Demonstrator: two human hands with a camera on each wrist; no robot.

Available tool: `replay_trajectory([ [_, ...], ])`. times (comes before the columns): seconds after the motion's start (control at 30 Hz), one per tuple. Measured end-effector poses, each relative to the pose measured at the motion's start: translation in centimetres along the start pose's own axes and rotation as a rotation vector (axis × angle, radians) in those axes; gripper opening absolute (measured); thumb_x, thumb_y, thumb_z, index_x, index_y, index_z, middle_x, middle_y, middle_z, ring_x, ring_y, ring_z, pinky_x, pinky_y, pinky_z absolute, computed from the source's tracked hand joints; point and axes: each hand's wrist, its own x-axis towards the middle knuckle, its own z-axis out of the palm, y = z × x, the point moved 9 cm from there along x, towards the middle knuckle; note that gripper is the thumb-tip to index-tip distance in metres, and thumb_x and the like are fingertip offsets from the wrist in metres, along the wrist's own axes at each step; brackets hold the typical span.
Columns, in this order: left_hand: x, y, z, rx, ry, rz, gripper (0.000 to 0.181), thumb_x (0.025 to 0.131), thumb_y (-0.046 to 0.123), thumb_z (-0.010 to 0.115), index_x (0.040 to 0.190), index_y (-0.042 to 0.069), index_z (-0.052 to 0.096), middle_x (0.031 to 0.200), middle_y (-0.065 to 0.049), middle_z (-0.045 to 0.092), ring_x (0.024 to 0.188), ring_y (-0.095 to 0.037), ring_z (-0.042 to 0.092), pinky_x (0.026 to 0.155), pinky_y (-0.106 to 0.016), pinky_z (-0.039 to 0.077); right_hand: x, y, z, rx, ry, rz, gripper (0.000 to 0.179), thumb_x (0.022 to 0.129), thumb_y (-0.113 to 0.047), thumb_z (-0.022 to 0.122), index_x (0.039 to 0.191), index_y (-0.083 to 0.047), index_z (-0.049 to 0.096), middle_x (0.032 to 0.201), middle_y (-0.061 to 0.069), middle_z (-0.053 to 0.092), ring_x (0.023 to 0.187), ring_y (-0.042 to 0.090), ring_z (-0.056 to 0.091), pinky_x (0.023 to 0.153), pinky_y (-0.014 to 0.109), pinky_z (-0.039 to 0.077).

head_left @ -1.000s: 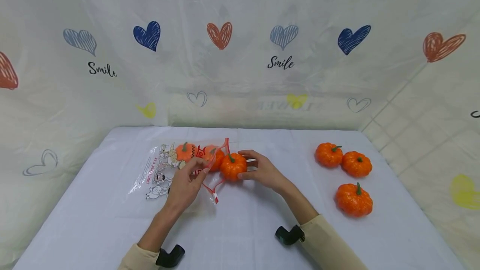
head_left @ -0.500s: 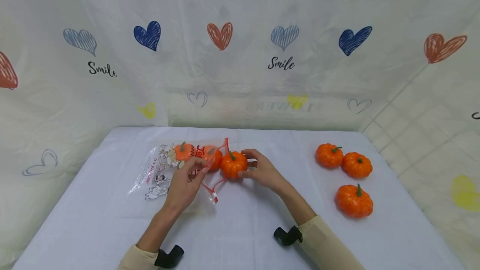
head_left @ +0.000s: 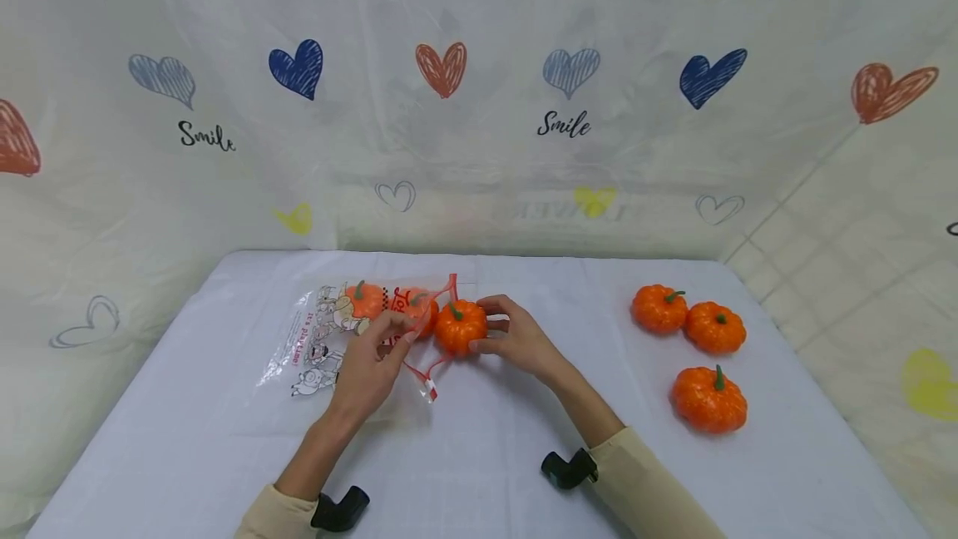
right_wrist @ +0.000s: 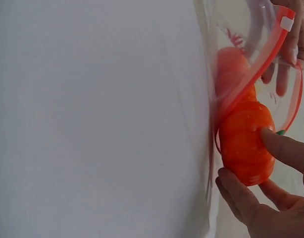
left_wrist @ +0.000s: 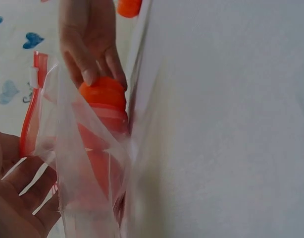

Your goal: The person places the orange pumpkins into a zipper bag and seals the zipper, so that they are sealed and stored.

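Note:
A clear zip bag [head_left: 314,356] with printed cartoon figures and a red zip edge lies on the table, its mouth facing right. My left hand [head_left: 370,364] pinches the upper side of that mouth by the red strip, lifting it, as the left wrist view also shows. At the opening is a small orange pumpkin [head_left: 460,329] with a green stem. My right hand [head_left: 520,339] holds it from the right, thumb and fingers around its side. Two more pumpkins lie inside the bag, one pumpkin [head_left: 365,300] deeper and another pumpkin [head_left: 422,314] just behind the mouth.
Three loose pumpkins lie at the table's right: one pumpkin [head_left: 659,309] at the back, another pumpkin [head_left: 714,328] beside it, and a third pumpkin [head_left: 708,400] nearer. A white cloth [head_left: 479,472] covers the table. Behind it hangs a curtain [head_left: 494,165] printed with hearts.
My right hand has moved slightly left with its pumpkin, farther into the bag's mouth. The pumpkins inside have shifted a little left. My left hand stays at the red strip.

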Motion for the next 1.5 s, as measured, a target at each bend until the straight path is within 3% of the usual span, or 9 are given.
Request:
replay_trajectory([
  [0.2,0.0,0.0,-0.1,0.005,0.004,0.009,0.012,0.103,0.017,0.064,0.115,0.019,0.068,0.117,0.001,0.076,0.116,-0.021,0.069,0.090,-0.028,0.054,0.2,-0.3,0.3,-0.044,0.003,-0.011,0.061,0.089,-0.016,0.082,0.144,-0.016,0.057,0.142,0.014,0.062,0.125,0.035,0.066,0.104,0.050,0.057],
  [0.57,0.0,0.1,-0.2,0.006,0.003,0.012,0.014,0.103,0.020,0.064,0.117,0.020,0.068,0.117,0.001,0.077,0.117,-0.022,0.069,0.093,-0.028,0.054,0.8,-0.2,0.6,-0.045,0.036,0.004,0.057,0.089,-0.015,0.082,0.140,-0.013,0.058,0.139,0.013,0.064,0.123,0.033,0.067,0.102,0.049,0.058],
  [0.93,-0.2,0.3,-0.1,-0.001,0.000,0.009,0.013,0.104,0.019,0.064,0.116,0.020,0.067,0.118,-0.006,0.076,0.107,-0.019,0.066,0.091,-0.027,0.053,1.4,0.1,1.0,0.007,0.042,0.022,0.057,0.089,-0.015,0.082,0.141,-0.016,0.059,0.131,0.017,0.065,0.113,0.032,0.070,0.080,0.038,0.065],
  [1.1,-0.2,0.1,0.0,0.003,0.001,0.002,0.015,0.103,0.019,0.064,0.118,0.020,0.068,0.120,0.001,0.075,0.109,-0.019,0.067,0.092,-0.026,0.054,1.7,0.1,1.3,0.008,0.049,0.031,0.056,0.089,-0.015,0.082,0.139,-0.011,0.057,0.131,0.017,0.065,0.112,0.031,0.070,0.080,0.037,0.065],
  [1.5,-0.1,0.0,0.1,0.002,-0.006,0.003,0.015,0.103,0.020,0.064,0.118,0.020,0.067,0.120,0.001,0.076,0.113,-0.020,0.068,0.092,-0.026,0.054,2.3,-0.1,1.6,0.044,0.076,0.020,0.055,0.089,-0.012,0.082,0.139,-0.011,0.058,0.124,0.018,0.066,0.102,0.026,0.072,0.078,0.036,0.065],
])
